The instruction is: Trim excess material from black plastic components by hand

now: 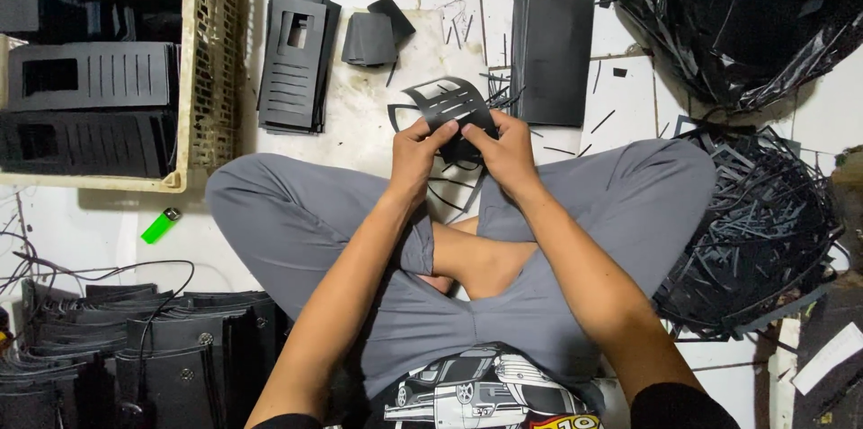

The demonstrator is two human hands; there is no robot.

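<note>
Looking down from the head camera, the person sits cross-legged on the floor [378,114], and both hands meet just past the knees: the left hand [415,152] and the right hand [508,152] each have their fingers pinched closed on the near edge of a thin black die-cut sheet [447,101], which curls upward and away, its slots already open and loose strips hanging below it between the wrists. As a judgement, this sheet looks partly stripped of its waste, with some slivers still attached. Done work seems plentiful: a cream plastic crate [209,60] at upper left holds rows of slotted black panels, and a small stack of slotted panels [295,60] lies just beside it. What is left appears to be the stack of plain black sheets [550,56] ahead on the right. A heap of black offcut strips [755,231] sits by the right knee, a black plastic bag [746,15] beyond it, and a green lighter [160,226] near the left knee.
</note>
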